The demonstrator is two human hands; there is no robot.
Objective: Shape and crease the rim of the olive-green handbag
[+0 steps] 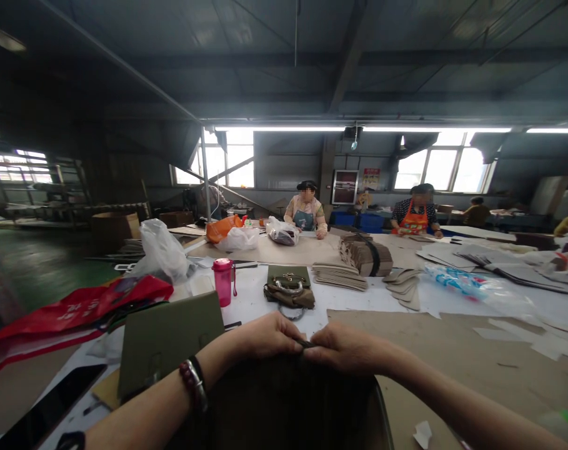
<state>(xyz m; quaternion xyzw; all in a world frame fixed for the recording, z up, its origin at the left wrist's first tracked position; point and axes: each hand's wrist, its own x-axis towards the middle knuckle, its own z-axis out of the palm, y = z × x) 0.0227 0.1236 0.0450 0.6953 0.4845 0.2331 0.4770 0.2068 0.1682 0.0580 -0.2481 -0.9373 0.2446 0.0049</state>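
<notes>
The left hand (265, 335) and right hand (347, 347) are closed in a pinch on the top edge of a dark handbag body (274, 406), upright at the surface's (250, 294) near side, its long axis crosswise. Just left leans a flat olive bag panel (169, 344). Ahead sit an olive handbag with a gold-toned clasp (288, 289) and a pink bottle (222, 282) (the red plastic bag's (72, 319) white lettering is unreadable). Farther off, a stack of cardboard pieces (365, 256) lies before a co-worker in an orange apron (413, 220).
</notes>
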